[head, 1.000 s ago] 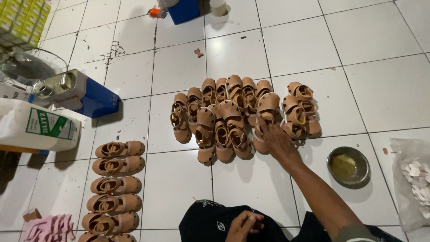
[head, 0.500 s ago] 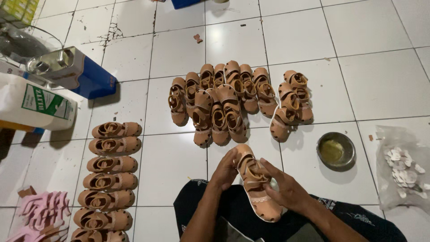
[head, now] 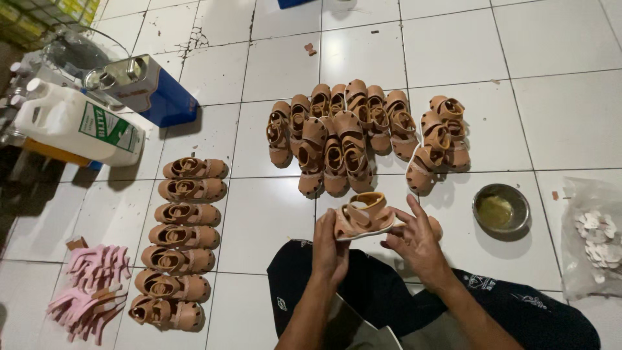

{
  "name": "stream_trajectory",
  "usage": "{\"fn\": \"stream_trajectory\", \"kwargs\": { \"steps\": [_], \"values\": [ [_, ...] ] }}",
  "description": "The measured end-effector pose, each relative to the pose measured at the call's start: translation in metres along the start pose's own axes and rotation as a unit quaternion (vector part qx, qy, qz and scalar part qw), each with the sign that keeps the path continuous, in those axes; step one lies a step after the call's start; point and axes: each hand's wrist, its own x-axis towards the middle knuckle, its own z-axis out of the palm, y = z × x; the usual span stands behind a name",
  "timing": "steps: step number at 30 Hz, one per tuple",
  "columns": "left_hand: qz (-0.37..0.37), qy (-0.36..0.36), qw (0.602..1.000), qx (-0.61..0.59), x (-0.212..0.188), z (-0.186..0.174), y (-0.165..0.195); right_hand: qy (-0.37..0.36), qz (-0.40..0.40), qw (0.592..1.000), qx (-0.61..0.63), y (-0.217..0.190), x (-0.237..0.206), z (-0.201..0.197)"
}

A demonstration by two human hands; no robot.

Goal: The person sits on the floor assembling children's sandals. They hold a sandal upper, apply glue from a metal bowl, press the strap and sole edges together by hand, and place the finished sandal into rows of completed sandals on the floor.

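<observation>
Both hands, left hand (head: 329, 245) & right hand (head: 418, 241), hold tan sandal (head: 363, 218) above the lap.

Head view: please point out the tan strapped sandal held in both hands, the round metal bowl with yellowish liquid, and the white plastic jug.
tan strapped sandal (head: 363, 217), head view, on its straps.
round metal bowl (head: 483, 194), head view, on its rim.
white plastic jug (head: 58, 120), head view, on its side wall.
</observation>
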Motion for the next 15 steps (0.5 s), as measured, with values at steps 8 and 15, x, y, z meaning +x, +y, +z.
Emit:
{"fn": "stream_trajectory", "kwargs": {
  "steps": [8, 15],
  "values": [
    [0.377, -0.088, 0.775, 0.499, -0.085, 0.032, 0.03, 0.041, 0.007, 0.975, -0.218, -0.076, -0.023, -0.011],
    [0.127, -0.223, 0.832, 0.492, -0.096, 0.055, 0.037, 0.02, -0.05, 0.966, -0.253, -0.101, -0.05, -0.015]
  ]
}}
